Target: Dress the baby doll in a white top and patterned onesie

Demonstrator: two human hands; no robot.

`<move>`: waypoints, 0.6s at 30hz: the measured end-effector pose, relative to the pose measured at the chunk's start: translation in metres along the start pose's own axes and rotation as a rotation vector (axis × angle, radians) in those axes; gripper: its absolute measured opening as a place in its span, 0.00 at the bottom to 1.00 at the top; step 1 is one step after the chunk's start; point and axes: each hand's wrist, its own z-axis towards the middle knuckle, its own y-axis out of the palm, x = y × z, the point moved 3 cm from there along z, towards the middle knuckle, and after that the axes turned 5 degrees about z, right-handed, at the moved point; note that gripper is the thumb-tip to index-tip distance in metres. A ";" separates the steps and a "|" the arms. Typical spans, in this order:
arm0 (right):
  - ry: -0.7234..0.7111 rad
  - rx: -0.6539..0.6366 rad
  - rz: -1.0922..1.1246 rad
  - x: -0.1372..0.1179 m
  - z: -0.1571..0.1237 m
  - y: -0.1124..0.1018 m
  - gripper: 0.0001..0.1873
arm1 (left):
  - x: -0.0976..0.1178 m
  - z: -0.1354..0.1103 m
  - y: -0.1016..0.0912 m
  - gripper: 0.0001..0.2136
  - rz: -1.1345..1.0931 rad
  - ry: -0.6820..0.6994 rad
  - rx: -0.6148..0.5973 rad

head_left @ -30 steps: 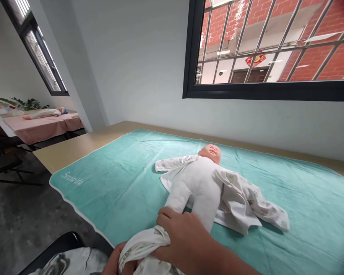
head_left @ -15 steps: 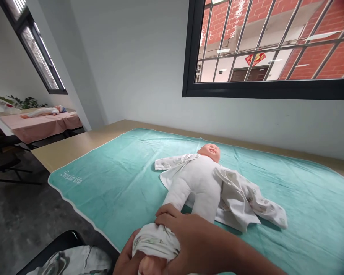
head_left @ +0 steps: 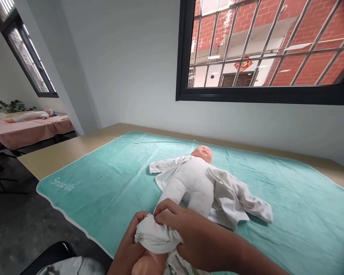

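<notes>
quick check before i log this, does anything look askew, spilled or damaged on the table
The white jacket looks askew: at the picture's right, its side lies crumpled beside the doll, while the opposite sleeve stretches out flatter. No spill or damage shows.

The right forearm (head_left: 235, 246) is bare; right hand (head_left: 187, 231) and left hand (head_left: 130, 242) likewise.

A doll (head_left: 190, 179) with a pinkish head and soft white body lies on its back, head just right of centre, legs toward the bottom. A white jacket (head_left: 231, 200) spreads open beneath it, sleeves out to left and right. Patterned white cloth (head_left: 157, 237) (bunched up) encircles one lower leg at bottom centre.
</notes>
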 end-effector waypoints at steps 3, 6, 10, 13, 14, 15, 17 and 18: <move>-0.054 0.074 0.117 0.010 -0.006 0.001 0.35 | 0.008 0.002 -0.012 0.21 0.066 0.010 -0.061; -0.052 0.173 0.233 0.024 -0.018 0.001 0.29 | 0.017 0.003 -0.024 0.23 0.098 0.007 -0.229; 0.129 0.401 0.349 0.050 -0.032 -0.007 0.12 | 0.036 0.006 -0.025 0.21 0.047 -0.073 -0.342; 0.241 0.519 0.368 0.066 -0.039 -0.012 0.12 | 0.047 0.011 -0.011 0.16 0.037 -0.137 -0.354; 0.252 0.516 0.346 0.069 -0.040 -0.013 0.09 | 0.048 0.015 -0.006 0.15 0.046 -0.145 -0.349; 0.259 0.497 0.319 0.071 -0.042 -0.014 0.07 | 0.047 0.019 -0.002 0.16 0.060 -0.149 -0.339; 0.273 0.425 0.297 0.073 -0.045 -0.015 0.05 | 0.040 0.029 0.001 0.21 0.082 -0.151 -0.306; 0.294 0.375 0.315 0.073 -0.047 -0.016 0.06 | 0.036 0.034 0.001 0.23 0.092 -0.151 -0.291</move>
